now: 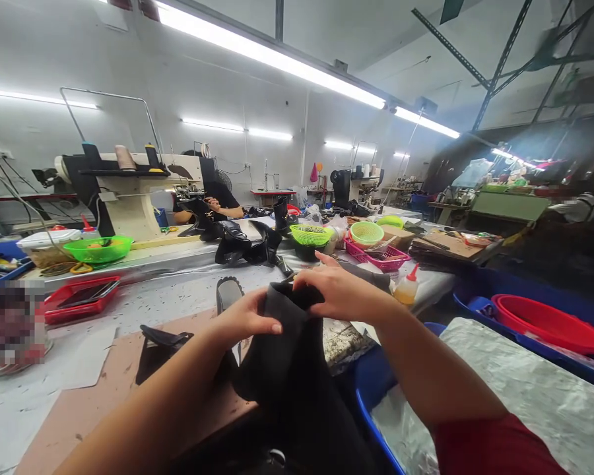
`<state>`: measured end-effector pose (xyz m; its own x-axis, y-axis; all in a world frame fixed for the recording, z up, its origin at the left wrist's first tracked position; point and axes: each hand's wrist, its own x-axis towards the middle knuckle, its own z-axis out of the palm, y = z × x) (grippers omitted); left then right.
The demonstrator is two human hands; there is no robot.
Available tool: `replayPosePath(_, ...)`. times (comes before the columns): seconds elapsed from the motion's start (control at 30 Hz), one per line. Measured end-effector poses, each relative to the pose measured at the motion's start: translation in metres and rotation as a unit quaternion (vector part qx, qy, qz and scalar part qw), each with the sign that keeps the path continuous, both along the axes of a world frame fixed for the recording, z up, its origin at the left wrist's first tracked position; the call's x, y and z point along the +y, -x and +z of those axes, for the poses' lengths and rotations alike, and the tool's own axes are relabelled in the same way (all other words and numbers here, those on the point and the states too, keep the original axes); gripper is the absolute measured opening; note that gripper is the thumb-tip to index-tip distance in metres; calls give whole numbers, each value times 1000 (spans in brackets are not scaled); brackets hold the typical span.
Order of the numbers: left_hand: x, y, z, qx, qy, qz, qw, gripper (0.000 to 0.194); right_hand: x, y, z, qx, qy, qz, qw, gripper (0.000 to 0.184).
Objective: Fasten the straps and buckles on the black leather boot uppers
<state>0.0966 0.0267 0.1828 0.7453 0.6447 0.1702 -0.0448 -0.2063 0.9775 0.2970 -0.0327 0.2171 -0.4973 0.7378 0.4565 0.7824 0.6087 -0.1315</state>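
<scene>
A black boot upper (pixel 290 349) stands upright in front of me, its top opening facing up. My left hand (pixel 247 318) grips its left side, the thumb pressed on the outer face and the other fingers behind it. My right hand (pixel 339 290) holds the right part of the rim, with the thumb at the edge, some fingers curled into the opening and one finger raised. Beside my left forearm lies a black folded piece (pixel 161 349) on a pinkish board (pixel 92 409). A grey sole-shaped piece with a jagged dark edge (pixel 229 295) is just beyond my left hand.
Black boot pieces (pixel 252 244) lie across the bench, near a pink basket (pixel 383 260) and a glue bottle (pixel 406 287). A red tray (pixel 79 300) is at left, below a sewing machine (pixel 133 198). Blue tubs (pixel 363 402) stand at right. A co-worker's hand (pixel 212 204) shows behind the machine.
</scene>
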Motion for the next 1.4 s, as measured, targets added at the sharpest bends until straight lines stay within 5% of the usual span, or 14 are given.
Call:
replayPosePath(0.1, -6, -10, -12, -21, -23, 119, 992, 30, 4, 14, -21, 23, -94, -39, 995, 35)
replayPosePath(0.2, -13, -14, -24, -91, 32, 200, 975, 29, 8, 24, -50, 205, -168, -98, 959, 42)
replayPosePath(0.37, -23, -4, -31, -141, 135, 234, 952, 31, 16, 26, -99, 502, -2, -84, 861, 25)
replayPosePath(0.47, -23, 5, -28, -178, 166, 280, 929, 29, 11, 23, -114, 607, -27, -89, 789, 30)
replayPosePath(0.5, -22, 8, -26, -184, 168, 283, 926, 28, 8, 22, -117, 597, -3, -63, 800, 31)
replayPosePath(0.6, -20, 13, -20, -181, 152, 270, 934, 28, -3, 25, -124, 397, 171, 44, 901, 35)
replayPosePath(0.67, -19, 16, -17, -168, 160, 265, 936, 28, -8, 28, -129, 261, 210, 1, 942, 20)
replayPosePath(0.73, -18, 18, -15, -151, 178, 258, 938, 27, -9, 29, -135, 195, 165, -111, 960, 11)
replayPosePath(0.83, -20, 20, -17, -137, 171, 256, 942, 28, -5, 26, -136, 168, 176, -129, 961, 12)
replayPosePath(0.93, -27, 17, -23, -109, 115, 262, 952, 30, -1, 24, -124, 308, 218, 21, 926, 44)
replayPosePath(1.03, -36, 12, -29, -78, 74, 238, 965, 33, 2, 30, -107, 456, 169, 107, 867, 56)
replayPosePath(1.27, -36, 14, -48, -61, -31, 280, 958, 33, 3, 58, -103, 537, 163, 80, 824, 37)
replayPosePath(1.4, -33, 16, -65, -66, -56, 314, 946, 23, 7, 68, -111, 527, 131, 55, 838, 29)
